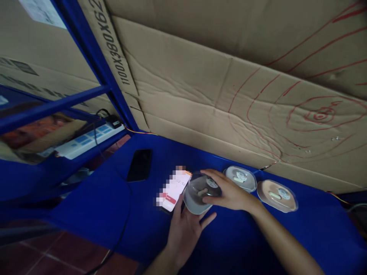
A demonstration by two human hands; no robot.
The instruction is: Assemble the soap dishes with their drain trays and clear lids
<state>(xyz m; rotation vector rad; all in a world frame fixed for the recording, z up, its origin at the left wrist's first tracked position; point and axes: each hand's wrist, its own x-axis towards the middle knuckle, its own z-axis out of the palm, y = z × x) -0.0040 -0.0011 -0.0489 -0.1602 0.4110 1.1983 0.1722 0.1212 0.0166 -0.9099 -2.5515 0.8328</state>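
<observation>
The right hand [229, 193] is reaching in from the right and gripping a clear-lidded plastic container [195, 196], its thumb lying on the lid and its other fingers curling over the far right side. The left hand [185, 233] is cradling the same container from the near side, palm turned up, thumb standing at the left edge and one finger splaying out to the right; its fingers under the base are hidden. So the container is lying to the left of the right hand and just beyond the left palm, held between both, and neither hand is nearer than the other. It is tilting, and which way its long axis is running is hard to tell.

Going outward, a lit smartphone [174, 189] is lying just left of the container, its long axis running from near left to far right, its near end close to the left thumb. Farther left, a dark smartphone [139, 165] is resting on the blue tabletop [97, 198]. On the right, beyond the right wrist, a grey-toned lidded container [248, 181] is sitting on the far part of the top, and a peach-toned lidded container [279, 198] is sitting just right of it. Behind them all, a cardboard panel [186, 76] is standing.
</observation>
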